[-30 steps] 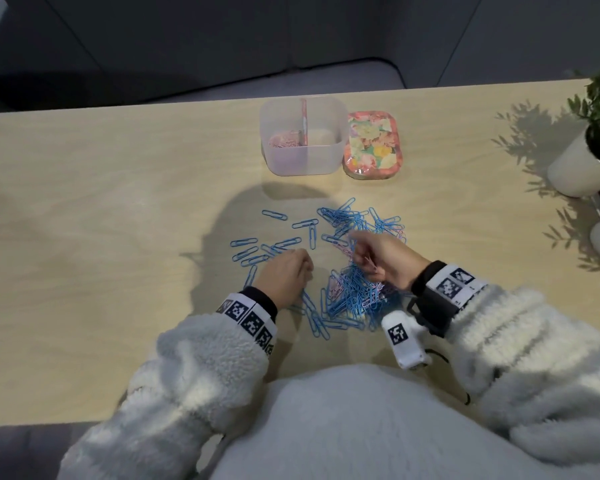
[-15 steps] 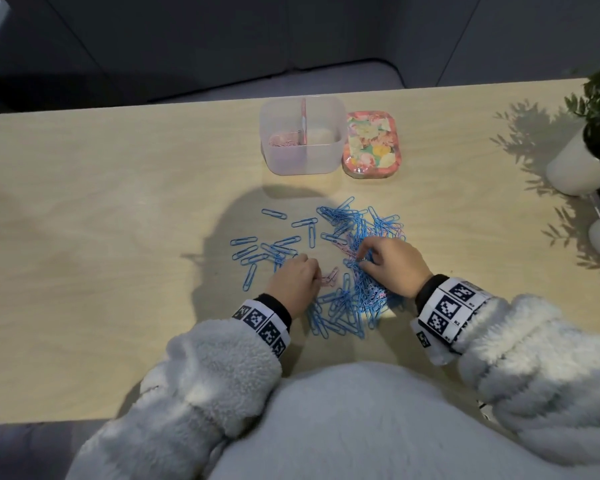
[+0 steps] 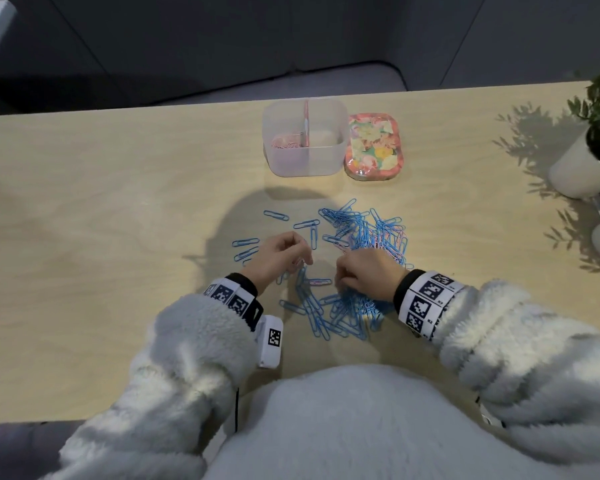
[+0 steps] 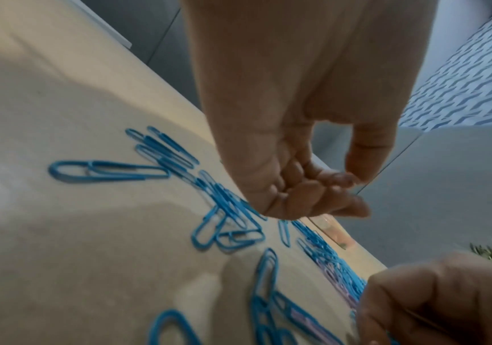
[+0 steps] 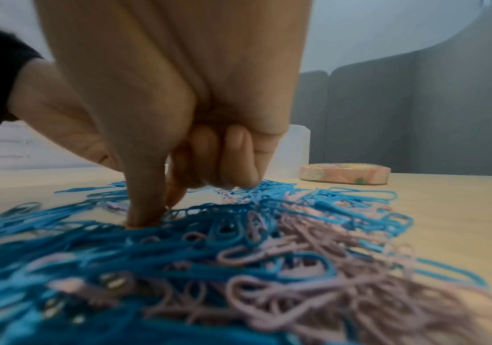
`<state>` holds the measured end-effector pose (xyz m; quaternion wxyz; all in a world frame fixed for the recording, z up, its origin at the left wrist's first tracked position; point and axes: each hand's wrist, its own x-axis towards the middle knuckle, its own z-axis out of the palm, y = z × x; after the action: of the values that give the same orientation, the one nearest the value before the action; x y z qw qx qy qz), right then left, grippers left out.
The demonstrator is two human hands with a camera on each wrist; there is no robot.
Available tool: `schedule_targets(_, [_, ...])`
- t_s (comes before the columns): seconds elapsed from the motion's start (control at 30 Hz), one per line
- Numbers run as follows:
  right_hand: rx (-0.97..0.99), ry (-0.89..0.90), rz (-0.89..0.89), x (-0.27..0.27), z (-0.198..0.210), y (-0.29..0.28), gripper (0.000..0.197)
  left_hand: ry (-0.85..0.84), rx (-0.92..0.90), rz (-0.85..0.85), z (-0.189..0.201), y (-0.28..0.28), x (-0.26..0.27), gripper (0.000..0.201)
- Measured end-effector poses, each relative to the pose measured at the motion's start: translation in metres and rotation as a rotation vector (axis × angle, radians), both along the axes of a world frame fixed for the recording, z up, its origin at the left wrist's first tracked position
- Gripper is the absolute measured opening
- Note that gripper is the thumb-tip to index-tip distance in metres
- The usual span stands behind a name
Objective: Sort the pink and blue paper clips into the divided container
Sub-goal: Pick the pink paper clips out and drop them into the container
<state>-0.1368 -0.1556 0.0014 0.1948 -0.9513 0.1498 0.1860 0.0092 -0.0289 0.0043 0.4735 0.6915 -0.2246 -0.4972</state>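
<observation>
pink paper clips [image 3: 319, 282] are what you're picking: your curled left hand [image 3: 278, 255] seems to hold some, your right hand [image 3: 367, 270] pinches into the pile [image 5: 238, 245]; next, carry them to the divided container [image 3: 305, 157].

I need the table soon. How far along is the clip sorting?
Early. Done: pink clips sit in the divided container's left compartment; the right looks empty. In hand: the right hand digs into the mixed pile; the left hand is curled, contents unclear. Left: most blue clips and many pink.
</observation>
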Motion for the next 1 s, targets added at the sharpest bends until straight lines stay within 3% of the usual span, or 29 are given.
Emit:
schedule_targets(0.13, [0.32,-0.163,-0.261,-0.007,-0.002,-0.015,0.011,0.039,0.018,-0.053,-0.007,0.0,-0.008,0.018])
schedule_targets(0.27, [0.84,-0.275,-0.672,-0.006,0.009,-0.028,0.013,0.081,0.112,-0.133,-0.013,0.004,-0.009,0.027])
schedule_targets(0.33, [0.986,-0.265,-0.802,-0.004,0.011,-0.028,0.017,-0.131,0.142,-0.232,-0.015,0.005,-0.012,0.019])
schedule_targets(0.4, [1.056,-0.257,-0.87,-0.002,0.009,-0.026,0.025,-0.479,0.165,-0.378,-0.019,0.005,-0.014,0.012])
schedule_targets(0.5, [1.171,-0.27,-0.953,0.003,0.009,-0.025,0.028,-0.836,0.202,-0.576,-0.021,0.006,-0.014,0.017])
schedule_targets(0.7, [1.124,-0.225,-0.937,0.011,0.015,-0.029,0.025,-1.039,0.117,-0.63,-0.017,0.007,-0.01,0.02])
schedule_targets(0.87, [0.806,-0.223,-0.784,0.049,0.042,-0.047,0.017,-0.958,0.141,-0.526,-0.017,0.012,-0.007,0.016])
schedule_targets(1.0, [0.771,-0.405,-0.732,0.104,0.073,-0.06,0.013,-0.933,0.152,-0.543,-0.017,0.017,-0.004,0.012])
